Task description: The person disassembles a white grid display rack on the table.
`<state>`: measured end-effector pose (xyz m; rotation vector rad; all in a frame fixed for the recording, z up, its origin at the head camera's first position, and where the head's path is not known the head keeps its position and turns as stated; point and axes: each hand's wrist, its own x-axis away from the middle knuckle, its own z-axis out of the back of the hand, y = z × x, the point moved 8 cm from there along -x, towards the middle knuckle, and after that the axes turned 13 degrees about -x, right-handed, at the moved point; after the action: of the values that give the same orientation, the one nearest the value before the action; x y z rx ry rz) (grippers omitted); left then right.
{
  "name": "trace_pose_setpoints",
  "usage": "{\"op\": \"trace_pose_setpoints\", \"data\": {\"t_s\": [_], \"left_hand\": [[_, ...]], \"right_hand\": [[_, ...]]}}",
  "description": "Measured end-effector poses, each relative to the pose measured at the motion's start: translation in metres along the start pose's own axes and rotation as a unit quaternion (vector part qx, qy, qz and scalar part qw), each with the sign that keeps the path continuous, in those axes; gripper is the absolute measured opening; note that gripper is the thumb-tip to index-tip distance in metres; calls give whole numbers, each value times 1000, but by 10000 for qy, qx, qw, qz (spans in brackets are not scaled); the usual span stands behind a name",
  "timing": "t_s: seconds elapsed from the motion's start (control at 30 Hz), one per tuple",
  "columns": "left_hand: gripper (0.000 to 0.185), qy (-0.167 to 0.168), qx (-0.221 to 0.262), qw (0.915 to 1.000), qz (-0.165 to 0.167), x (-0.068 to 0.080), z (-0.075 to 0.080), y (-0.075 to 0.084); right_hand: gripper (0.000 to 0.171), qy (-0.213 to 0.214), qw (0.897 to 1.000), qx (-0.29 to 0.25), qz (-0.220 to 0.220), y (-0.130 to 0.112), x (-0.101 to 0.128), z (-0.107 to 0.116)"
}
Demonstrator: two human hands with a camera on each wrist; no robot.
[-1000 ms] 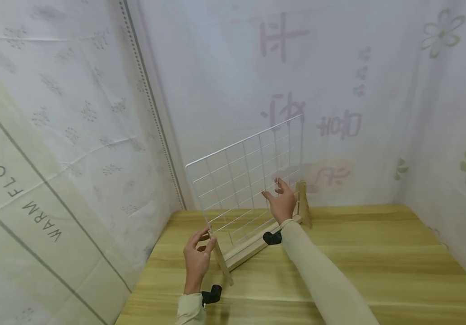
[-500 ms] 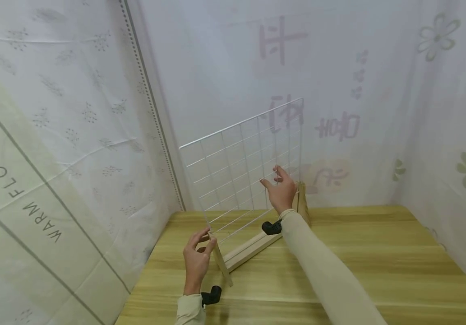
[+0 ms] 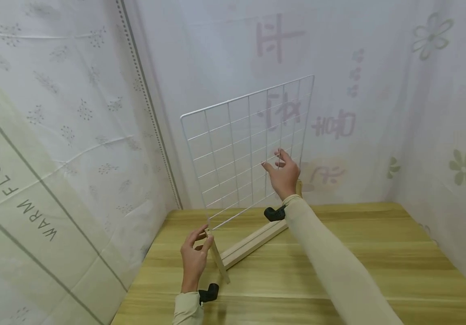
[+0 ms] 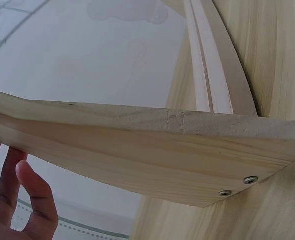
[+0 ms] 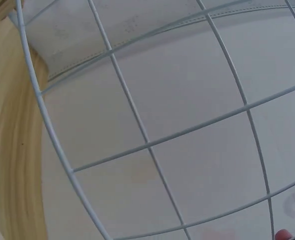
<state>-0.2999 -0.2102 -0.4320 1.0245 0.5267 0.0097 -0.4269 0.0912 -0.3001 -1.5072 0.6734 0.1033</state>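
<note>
My right hand (image 3: 285, 178) pinches a white wire grid panel (image 3: 251, 144) by its wires, right of the middle. The grid stands up at a slant, with its lower edge raised above the crossbar (image 3: 253, 243) of a light wooden stand. At the stand's near end, my left hand (image 3: 194, 257) holds the top of the upright side board (image 3: 218, 257) between thumb and fingers. Two metal screws (image 4: 251, 180) show low on that board (image 4: 137, 145) in the left wrist view. The right wrist view has the grid (image 5: 147, 145) up close, with fingertips (image 5: 283, 235) at the lower right corner.
The stand rests on a wood-grain table (image 3: 338, 266). Behind it hangs a pale printed curtain (image 3: 216, 54), and another curtain with lettering (image 3: 66, 158) closes off the left side. The stand's far side board (image 3: 299, 188) is mostly hidden by the right hand.
The right hand has lifted the grid upward, and its bottom edge has come up away from the stand's crossbar. The left hand keeps its hold on the side board, and the stand has hardly shifted.
</note>
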Motion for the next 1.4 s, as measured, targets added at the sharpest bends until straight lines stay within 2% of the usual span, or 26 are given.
{"op": "trace_pose_setpoints", "data": {"t_s": [0.17,0.33,0.53,0.67,0.9,1.03,1.2,1.33,1.4], "left_hand": [[33,-24,-73,9999,86,1,3,-2],[34,4,-127,9999,61,4,5,-3],[34,-2,-107,9999,70,3,5,-3],[34,-55,-77,9999,50,1,3,-1],[33,-366,-167,9988,-295,-3,-2,9],[31,-494,-253,9980,-314,-7,-7,-1],[31,-447,-563,9970,-291,-11,-9,-22],[31,-552,-548,9955,-541,-14,-9,-22],[31,-689,-393,9954,-546,-14,-10,-21]], "right_hand": [[62,-285,9990,266,201,-8,-4,12],[64,-590,9927,874,584,-1,-2,30],[66,-666,9792,1550,1125,8,-4,60],[65,-632,9717,1872,1295,18,-4,83],[62,-801,9534,2393,1653,42,10,115],[64,-886,9439,2622,1801,59,16,131],[64,-1200,9399,2739,1648,76,17,143],[64,-1392,9274,3000,1746,80,18,151],[65,-1502,9211,3091,1829,80,18,154]]}}
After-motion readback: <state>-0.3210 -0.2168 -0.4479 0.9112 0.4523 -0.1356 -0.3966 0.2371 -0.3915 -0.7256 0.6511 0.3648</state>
